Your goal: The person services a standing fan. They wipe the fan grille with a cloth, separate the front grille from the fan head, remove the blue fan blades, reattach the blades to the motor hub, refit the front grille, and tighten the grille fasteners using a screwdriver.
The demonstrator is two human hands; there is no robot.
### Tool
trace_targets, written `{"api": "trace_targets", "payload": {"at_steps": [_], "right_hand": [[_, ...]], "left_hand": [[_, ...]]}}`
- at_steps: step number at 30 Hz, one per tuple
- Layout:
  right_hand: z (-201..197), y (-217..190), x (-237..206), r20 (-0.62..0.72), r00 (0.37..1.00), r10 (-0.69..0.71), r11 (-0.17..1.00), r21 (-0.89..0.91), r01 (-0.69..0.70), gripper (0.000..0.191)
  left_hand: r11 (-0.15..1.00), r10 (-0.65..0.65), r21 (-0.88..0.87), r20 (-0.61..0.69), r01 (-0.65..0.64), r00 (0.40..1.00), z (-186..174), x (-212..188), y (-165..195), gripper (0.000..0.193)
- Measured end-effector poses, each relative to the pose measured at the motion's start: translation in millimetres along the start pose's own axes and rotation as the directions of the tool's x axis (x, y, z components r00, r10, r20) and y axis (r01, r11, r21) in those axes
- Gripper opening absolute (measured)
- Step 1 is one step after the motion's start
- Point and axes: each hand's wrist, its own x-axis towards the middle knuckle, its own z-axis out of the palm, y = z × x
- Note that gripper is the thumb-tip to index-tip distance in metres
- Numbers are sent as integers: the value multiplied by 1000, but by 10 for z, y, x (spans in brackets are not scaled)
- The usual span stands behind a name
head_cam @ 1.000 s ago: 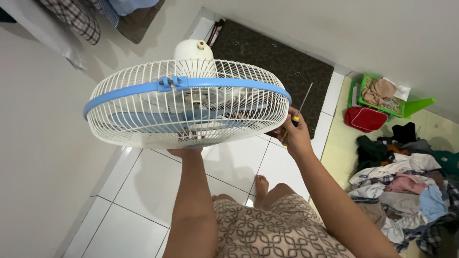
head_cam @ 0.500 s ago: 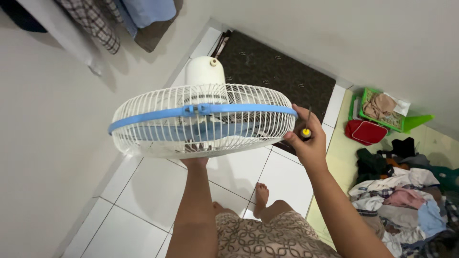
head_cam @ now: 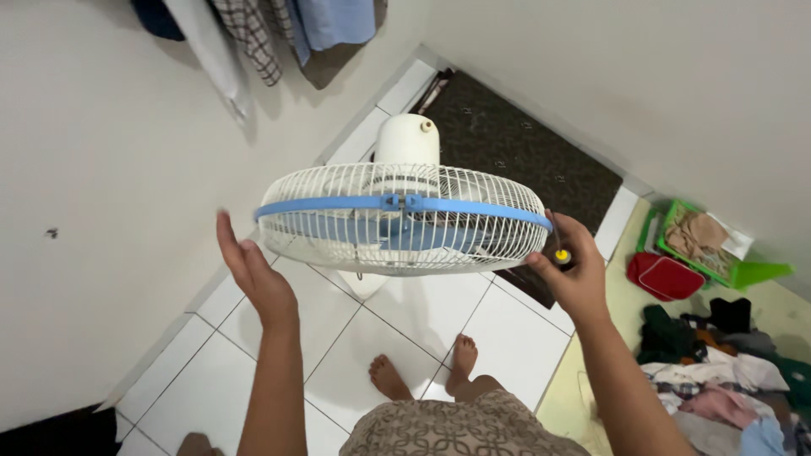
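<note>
— Gripping what?
— Right hand (head_cam: 576, 279) is clutching a yellow-tipped tool against the white wire-caged fan with blue rim band (head_cam: 404, 215); left hand (head_cam: 253, 274) is spreading wide beside it.
— Nearby?
— Dark doormat (head_cam: 524, 160) lying beyond, heaped clothes (head_cam: 726, 380) crowding the floor's right edge.

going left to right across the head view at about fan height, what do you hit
left hand → white fan with blue rim band → right hand holding a yellow-tipped tool → red container → green basket of clothes
</note>
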Motion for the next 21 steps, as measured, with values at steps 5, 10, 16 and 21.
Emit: {"api": "trace_targets", "payload": {"at_steps": [5,10,16,21], "right_hand": [[-138,-327,92,36,996,78,986,-148,-72,51],[-155,-739,191,119,992,36,956,-292,0,30],[-132,-1074,346,317,948,-22,885,-436,166,29],[-187,-1185,374,380,923,-57,881,-416,226,28]], "left_hand": [[753,498,191,459,-629,736,235,83,959,33],[697,479,150,629,-701,612,586,37,1240,21],[764,471,80,609,-640,638,641,38,1181,15],[743,489,121,573,-658,658,659,-36,1188,15]]}}
